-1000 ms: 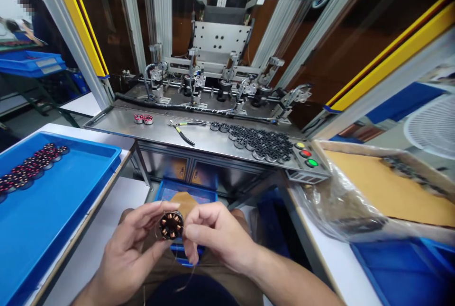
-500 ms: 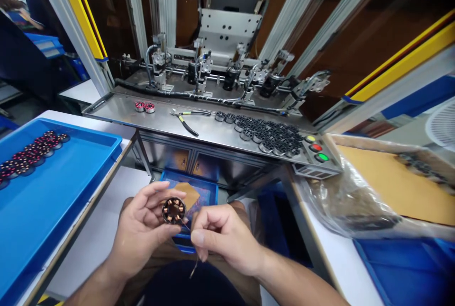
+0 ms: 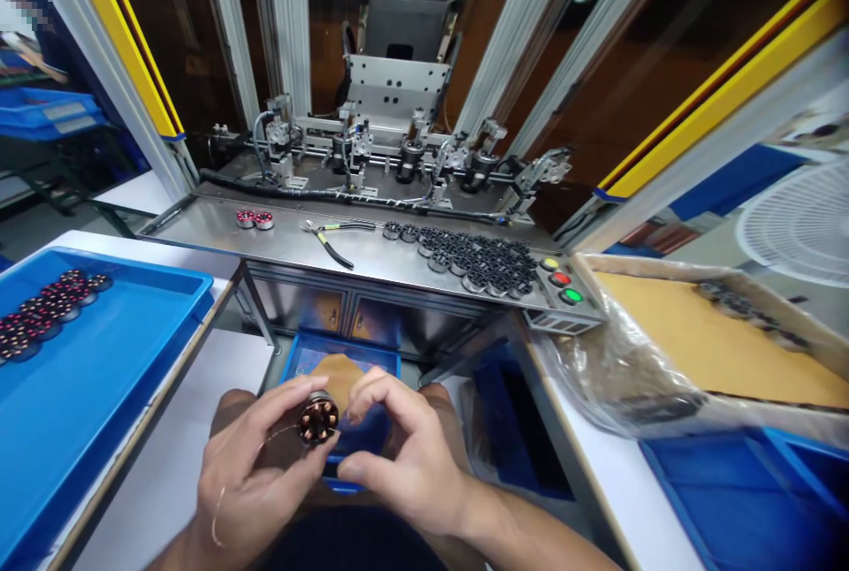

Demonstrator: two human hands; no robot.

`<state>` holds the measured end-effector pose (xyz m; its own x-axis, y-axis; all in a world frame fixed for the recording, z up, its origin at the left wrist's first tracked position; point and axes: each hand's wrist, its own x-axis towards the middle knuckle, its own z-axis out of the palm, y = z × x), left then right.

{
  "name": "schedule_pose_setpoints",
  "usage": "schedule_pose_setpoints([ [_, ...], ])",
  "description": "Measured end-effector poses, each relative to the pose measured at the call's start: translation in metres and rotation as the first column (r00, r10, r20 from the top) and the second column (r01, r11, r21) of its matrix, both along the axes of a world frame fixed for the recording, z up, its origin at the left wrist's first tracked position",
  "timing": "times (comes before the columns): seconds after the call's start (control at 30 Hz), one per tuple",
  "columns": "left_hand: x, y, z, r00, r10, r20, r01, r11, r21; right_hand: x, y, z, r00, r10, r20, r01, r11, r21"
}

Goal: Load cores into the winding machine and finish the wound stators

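The left hand (image 3: 256, 465) pinches the coil (image 3: 318, 419); the right hand's (image 3: 404, 456) fingers spread just beside it.

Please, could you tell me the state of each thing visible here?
Wound stator, gripped, thin wire trailing loose
Left hand, closed on the stator
Right hand, open, thumb and forefinger apart
Cutting pliers, handles spread
Left blue tray, partly filled
Cardboard box, open
Cabinet doors, shut
Green button, bright, whether lit unclear
Fan, running or stopped unclear

The left hand (image 3: 256, 465) holds a copper-wound ring (image 3: 317, 419) (the right hand (image 3: 404, 452) sits just beside it).
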<state>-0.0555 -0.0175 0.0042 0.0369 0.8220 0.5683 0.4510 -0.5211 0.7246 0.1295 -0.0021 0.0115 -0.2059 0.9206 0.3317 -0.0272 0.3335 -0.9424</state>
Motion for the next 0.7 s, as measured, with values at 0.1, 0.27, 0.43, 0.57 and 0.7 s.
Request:
schedule_pose_setpoints([
  [0.1, 0.000, 0.000, 0.004, 0.999, -0.020, -0.050, 0.024, 0.995, 0.096, -0.006, -0.001, 0.001, 0.998, 0.038, -0.049, -0.037, 0.999, 0.010],
  [0.27, 0.004, 0.000, 0.006, 0.980, -0.068, 0.187, 0.089, 0.990, -0.110, -0.015, -0.005, -0.006, 0.984, 0.001, -0.178, -0.011, 0.998, -0.059],
  [0.43, 0.006, 0.003, 0.007, 0.876, -0.109, 0.471, 0.268, 0.920, -0.286, -0.019, -0.010, -0.014, 0.985, -0.012, -0.171, 0.000, 0.998, -0.065],
  [0.57, 0.004, 0.003, 0.001, 0.948, -0.103, 0.301, 0.154, 0.977, -0.150, -0.019, -0.008, -0.013, 0.987, 0.015, -0.161, -0.024, 0.998, -0.052],
  [0.7, 0.000, 0.000, -0.006, 0.993, -0.101, 0.065, 0.099, 0.995, 0.029, -0.021, -0.006, -0.007, 0.988, 0.049, -0.148, -0.052, 0.998, -0.018],
])
